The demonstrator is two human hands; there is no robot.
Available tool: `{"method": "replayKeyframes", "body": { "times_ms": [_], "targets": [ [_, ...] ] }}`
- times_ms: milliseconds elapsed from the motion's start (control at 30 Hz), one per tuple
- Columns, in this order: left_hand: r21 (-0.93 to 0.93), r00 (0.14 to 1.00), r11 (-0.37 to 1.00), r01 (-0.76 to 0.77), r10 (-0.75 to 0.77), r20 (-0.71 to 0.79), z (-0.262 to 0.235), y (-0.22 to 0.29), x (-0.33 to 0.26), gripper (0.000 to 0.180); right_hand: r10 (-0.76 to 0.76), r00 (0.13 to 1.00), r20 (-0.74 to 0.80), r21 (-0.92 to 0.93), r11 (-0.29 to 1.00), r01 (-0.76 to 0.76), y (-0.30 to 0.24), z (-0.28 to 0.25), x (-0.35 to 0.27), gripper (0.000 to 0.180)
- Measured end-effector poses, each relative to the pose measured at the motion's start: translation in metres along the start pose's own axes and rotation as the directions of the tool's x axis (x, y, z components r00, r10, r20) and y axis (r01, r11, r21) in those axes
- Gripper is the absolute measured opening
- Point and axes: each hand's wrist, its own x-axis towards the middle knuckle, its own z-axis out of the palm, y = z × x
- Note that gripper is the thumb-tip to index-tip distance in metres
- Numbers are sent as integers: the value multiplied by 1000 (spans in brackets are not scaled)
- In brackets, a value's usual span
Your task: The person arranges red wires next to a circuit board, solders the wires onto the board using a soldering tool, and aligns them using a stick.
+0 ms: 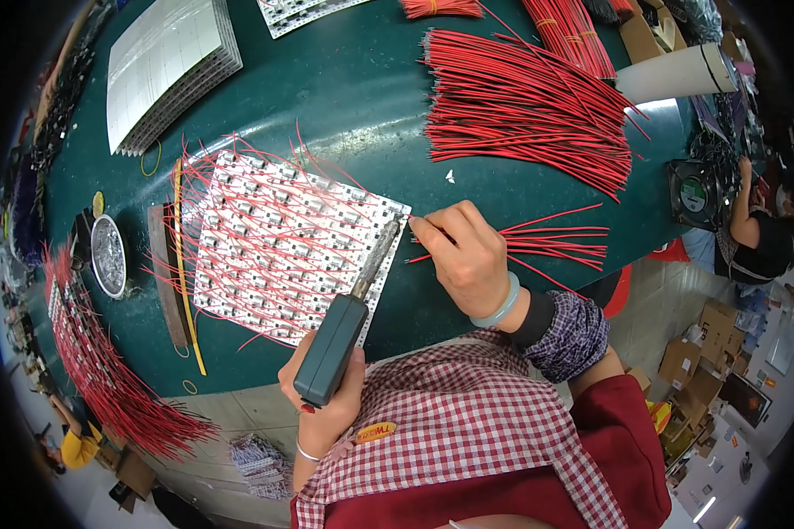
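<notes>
A white circuit board panel (278, 251) lies at a slant on the green table, with many thin red wires standing out from it. In my left hand (326, 388) is a soldering iron (333, 344) with a dark green body. Its long metal tip reaches the panel's upper right corner. Close to that corner, the fingertips of my right hand (468, 260) pinch a red wire, mostly hidden by the fingers. A small spread of loose red wires (560, 242) lies on the table beside and partly beneath this hand.
A large pile of red wires (525, 115) lies at the back right. White panels (163, 62) are stacked at back left. A round metal dish (108, 256), a dark bar (168, 278) and wired boards (97, 353) lie leftward. A person (754, 225) sits far right, near a black fan (692, 194).
</notes>
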Motion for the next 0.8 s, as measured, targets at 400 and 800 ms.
{"method": "replayKeyframes", "body": {
  "times_ms": [400, 800],
  "targets": [
    [77, 995, 993, -94, 95, -17, 3, 13, 5, 15, -24, 1000, -2, -38, 999, 24, -1, 2, -1, 31],
    [-1, 992, 995, -102, 101, -76, 2, -10, -12, 21, -33, 999, 0, -51, 998, 33, -2, 2, -1, 30]
  ]
}}
